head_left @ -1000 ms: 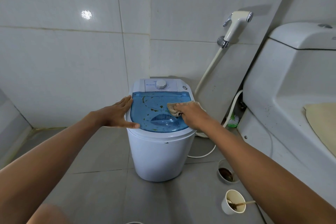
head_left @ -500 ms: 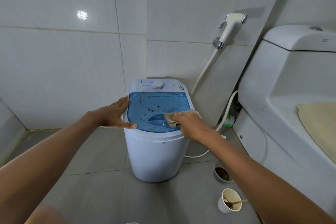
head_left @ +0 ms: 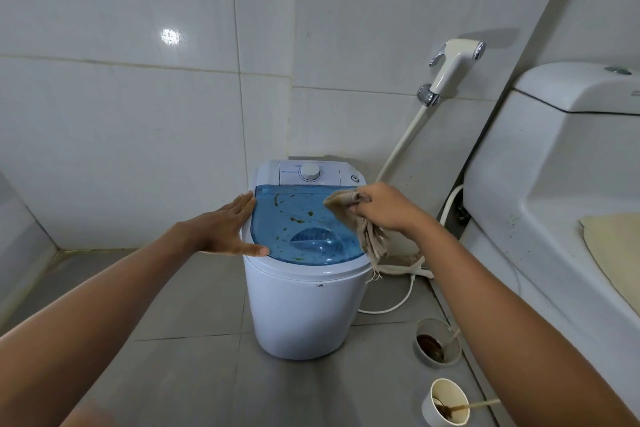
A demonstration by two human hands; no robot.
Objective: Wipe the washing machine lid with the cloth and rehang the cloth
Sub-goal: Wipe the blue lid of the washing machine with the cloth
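Observation:
A small white washing machine (head_left: 304, 315) stands on the grey floor in the corner. Its blue see-through lid (head_left: 304, 229) carries several brown-green smears. My left hand (head_left: 225, 229) lies flat on the lid's left rim, fingers spread, holding nothing. My right hand (head_left: 384, 206) is raised over the lid's back right corner, gripping a beige cloth (head_left: 349, 215). One end of the cloth points left over the lid; the frayed rest hangs down past the right rim.
A white toilet (head_left: 554, 184) fills the right side, with a beige mat (head_left: 616, 246) on it. A bidet sprayer (head_left: 453, 69) hangs on the wall behind. Two paper cups (head_left: 436, 343) (head_left: 446, 404) with brown residue and a white cord (head_left: 398, 302) lie on the floor at right.
My right hand has lifted from the lid's front right area to its back right corner, and the cloth now dangles loose. My left hand stays on the left rim.

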